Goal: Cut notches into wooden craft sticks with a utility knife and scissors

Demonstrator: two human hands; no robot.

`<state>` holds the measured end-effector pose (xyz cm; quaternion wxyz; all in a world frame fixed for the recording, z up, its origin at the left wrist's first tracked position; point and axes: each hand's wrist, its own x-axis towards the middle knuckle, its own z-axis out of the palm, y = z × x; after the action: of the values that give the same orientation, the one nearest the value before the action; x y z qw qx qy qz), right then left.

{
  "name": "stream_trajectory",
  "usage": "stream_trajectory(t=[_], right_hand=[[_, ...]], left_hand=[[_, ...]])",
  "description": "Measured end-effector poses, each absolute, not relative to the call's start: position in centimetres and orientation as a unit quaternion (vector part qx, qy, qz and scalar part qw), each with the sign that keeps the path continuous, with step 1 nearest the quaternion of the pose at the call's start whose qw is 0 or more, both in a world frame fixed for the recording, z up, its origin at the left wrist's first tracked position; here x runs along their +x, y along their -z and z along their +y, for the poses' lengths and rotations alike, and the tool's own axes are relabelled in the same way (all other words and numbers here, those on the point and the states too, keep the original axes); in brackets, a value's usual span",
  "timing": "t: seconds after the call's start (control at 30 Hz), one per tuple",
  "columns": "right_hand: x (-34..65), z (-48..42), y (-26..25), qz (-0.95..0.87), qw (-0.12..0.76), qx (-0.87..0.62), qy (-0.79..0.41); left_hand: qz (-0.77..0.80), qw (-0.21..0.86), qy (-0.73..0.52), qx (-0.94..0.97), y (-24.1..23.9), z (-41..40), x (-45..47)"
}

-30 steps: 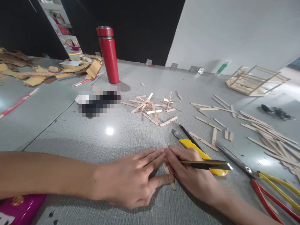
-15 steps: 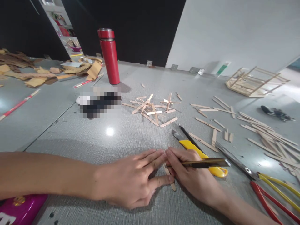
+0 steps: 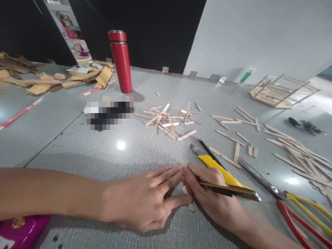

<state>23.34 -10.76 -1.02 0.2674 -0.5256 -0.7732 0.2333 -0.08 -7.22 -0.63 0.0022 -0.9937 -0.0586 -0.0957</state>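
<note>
Head view: gold tool's (image 3: 230, 190) back end swung lower vs 0.5 s ago, right hand (image 3: 215, 205) clamped on it, tip hidden. Left hand (image 3: 147, 199) spread, thumb pinning wooden stick (image 3: 191, 207) to counter (image 3: 145, 155). Stick unmoved, so probably mid-stroke, bracing OK

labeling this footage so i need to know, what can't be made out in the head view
Head view:
- Gold-colored tool: working tip hidden by the right hand.
- Wooden stick: far end hidden beneath fingers of the left hand and right.
- Dark object: blurred by pixelation.
- Purple packet: cut off by left and bottom edges.
</note>
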Motion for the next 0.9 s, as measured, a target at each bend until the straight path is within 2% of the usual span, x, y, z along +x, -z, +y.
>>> stream_trajectory(t=[0.2, 0.43, 0.9], right_hand=[[23.61, -10.63, 0.75, -0.806, 0.217, -0.510, -0.210], [23.04, -10.53, 0.55, -0.700, 0.301, -0.551, -0.340], [23.04, -10.66, 0.88, -0.685, 0.308, -0.552, -0.362]], left_hand=[[-0.061, 0.001, 0.081, -0.995, 0.42, -7.24, -0.06], [-0.064, -0.016, 0.084, -0.994, 0.58, -7.26, -0.12], [-0.066, -0.032, 0.088, -0.993, 0.61, -7.19, -0.03]])
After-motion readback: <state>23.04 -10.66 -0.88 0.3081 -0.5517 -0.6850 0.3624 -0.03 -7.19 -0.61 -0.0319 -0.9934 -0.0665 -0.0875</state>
